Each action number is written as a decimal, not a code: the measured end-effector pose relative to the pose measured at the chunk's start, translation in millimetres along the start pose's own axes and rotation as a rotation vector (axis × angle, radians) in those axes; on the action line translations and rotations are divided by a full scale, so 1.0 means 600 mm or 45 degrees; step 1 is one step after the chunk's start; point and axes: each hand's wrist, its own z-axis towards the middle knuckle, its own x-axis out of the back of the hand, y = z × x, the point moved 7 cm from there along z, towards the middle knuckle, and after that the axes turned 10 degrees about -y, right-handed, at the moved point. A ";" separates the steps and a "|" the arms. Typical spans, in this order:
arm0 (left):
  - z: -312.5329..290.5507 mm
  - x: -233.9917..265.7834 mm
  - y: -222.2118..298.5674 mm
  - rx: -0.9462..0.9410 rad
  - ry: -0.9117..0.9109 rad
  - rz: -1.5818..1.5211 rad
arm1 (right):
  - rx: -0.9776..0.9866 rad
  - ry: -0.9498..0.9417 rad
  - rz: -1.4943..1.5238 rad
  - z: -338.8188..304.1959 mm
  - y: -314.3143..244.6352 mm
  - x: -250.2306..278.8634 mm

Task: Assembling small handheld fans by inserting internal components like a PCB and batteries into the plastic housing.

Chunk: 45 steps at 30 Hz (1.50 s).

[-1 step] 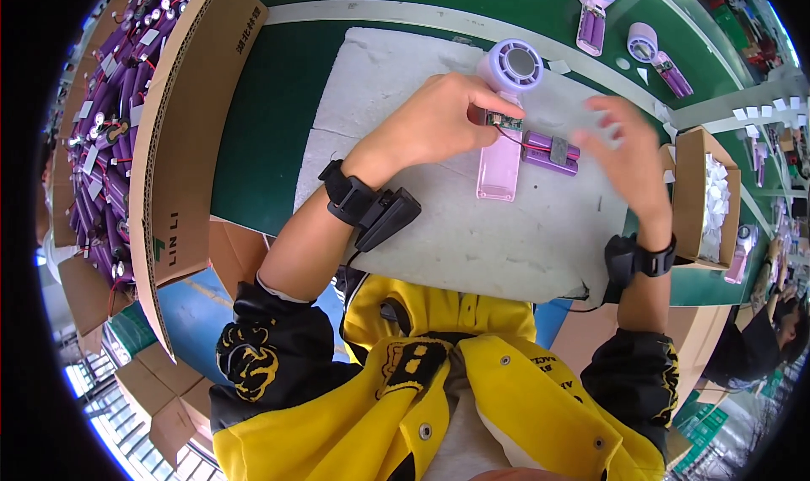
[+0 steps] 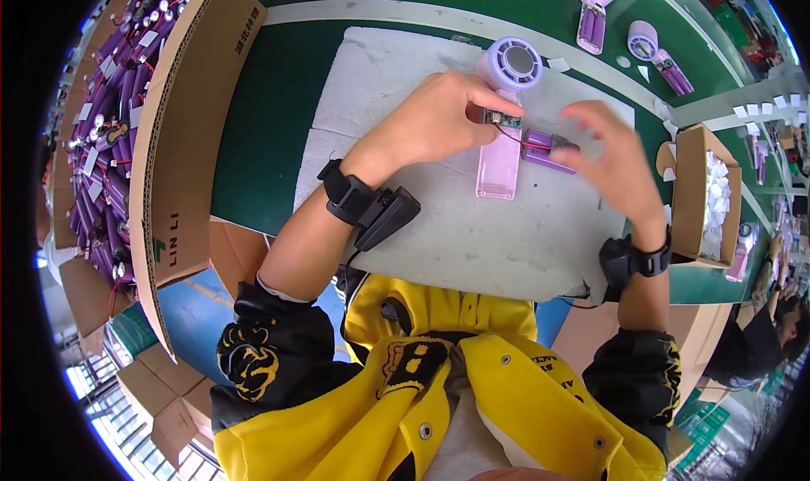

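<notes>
A lilac handheld fan (image 2: 512, 63) lies on the white foam sheet (image 2: 405, 219), its pink handle (image 2: 498, 173) open and pointing toward me. My left hand (image 2: 443, 114) pinches the fan at the neck, thumb and forefinger on either side of a small green circuit board (image 2: 506, 120). Red and black wires run from the board to a purple battery pack (image 2: 537, 143) lying right of the handle. Slightly blurred, my right hand (image 2: 616, 160) is over the pack's right end, thumb and fingers apart; whether the thumb touches the pack I cannot tell.
On the left stands a tall cardboard box (image 2: 190, 143) full of purple battery packs (image 2: 110, 160). A smaller box (image 2: 693, 194) of white pieces is at the right. Two more fans (image 2: 593, 17) with purple batteries lie at the back. A co-worker (image 2: 755, 337) sits far right.
My right hand has moved left and slightly down, closer over the battery pack. My left hand stays on the fan, which has barely shifted.
</notes>
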 end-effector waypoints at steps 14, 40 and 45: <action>0.004 0.003 -0.004 -0.026 -0.013 0.001 | -0.323 -0.482 0.672 -0.005 0.026 -0.069; 0.003 0.003 0.016 -0.172 0.064 0.183 | -0.176 -0.668 1.455 -0.007 -0.004 -0.073; 0.002 0.001 0.019 -0.175 0.089 0.191 | -0.032 -0.533 1.284 0.001 -0.001 -0.064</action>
